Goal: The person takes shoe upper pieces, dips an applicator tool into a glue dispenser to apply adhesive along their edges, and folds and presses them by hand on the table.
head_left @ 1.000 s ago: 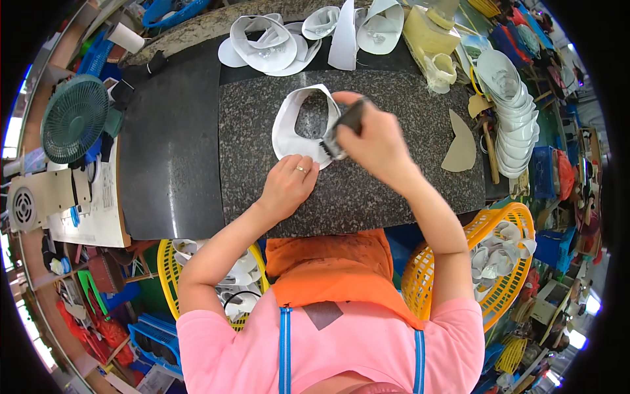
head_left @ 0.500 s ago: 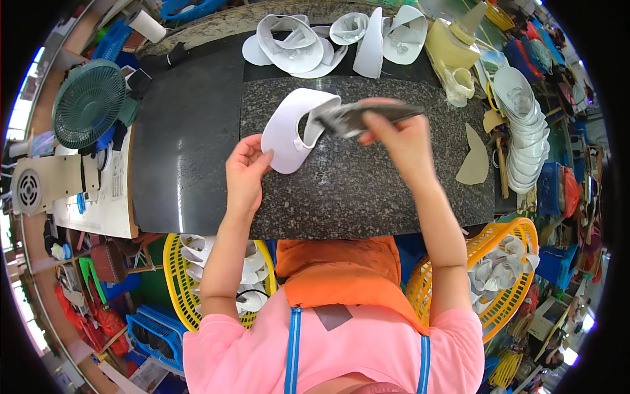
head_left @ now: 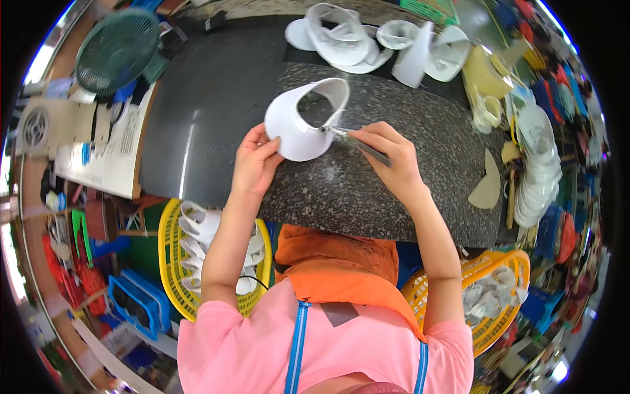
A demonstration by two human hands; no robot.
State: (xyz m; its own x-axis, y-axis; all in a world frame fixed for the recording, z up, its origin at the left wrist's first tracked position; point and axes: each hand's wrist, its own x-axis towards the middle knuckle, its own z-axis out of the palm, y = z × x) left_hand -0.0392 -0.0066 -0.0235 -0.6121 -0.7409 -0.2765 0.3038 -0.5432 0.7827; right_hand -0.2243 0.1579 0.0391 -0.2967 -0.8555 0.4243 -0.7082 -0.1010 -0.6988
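Note:
A white curved shoe upper point(head_left: 293, 136) with a large opening is held over the dark speckled worktop. My left hand point(head_left: 256, 159) pinches its lower left edge between thumb and fingers. My right hand point(head_left: 392, 157) is closed around a slim grey metal hand tool point(head_left: 374, 153), whose exact kind I cannot make out. The tool's shiny tip reaches the right side of the upper, near the lower rim of the opening. Whether the tip grips or only touches the edge is too small to tell.
Several white uppers point(head_left: 341, 44) lie along the worktop's back edge. Curved white pieces point(head_left: 537, 164) are stacked at the right, beside a beige flat piece point(head_left: 485, 186). Yellow baskets point(head_left: 168, 244) flank me below the table. A green fan point(head_left: 118, 51) stands at the far left.
The right hand has moved down and turned, bringing the tool's tip to the upper's right edge. The upper has tilted, showing its opening more fully. The whole view has shifted and turned slightly.

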